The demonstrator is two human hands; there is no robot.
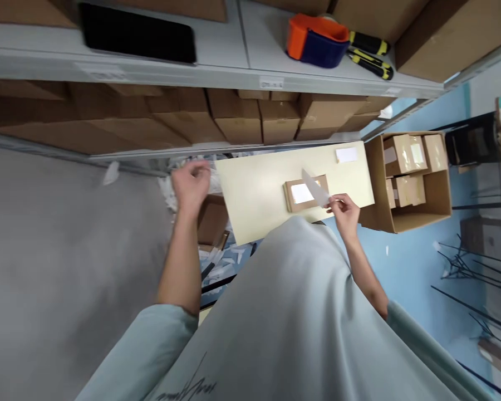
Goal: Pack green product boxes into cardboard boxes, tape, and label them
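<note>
My right hand (344, 213) pinches a white paper slip (315, 189) by its lower end, above the right part of the small cardboard box (297, 206). That box lies on the pale yellow board (254, 195) and bears a white label (301, 193) on top. Off the board's left end, my left hand (191, 182) is raised, slightly blurred, with its fingers curled together; whatever may be in them I cannot make out. Another small white paper piece (346, 155) lies at the board's far right corner.
A large open carton (426, 214) holding several taped boxes stands right of the board. Ahead, metal shelving (229, 72) carries cardboard boxes, a black phone (138, 34), an orange-and-blue tape dispenser (317, 40) and utility knives (371, 54). Paper scraps (223, 264) lie below on the left.
</note>
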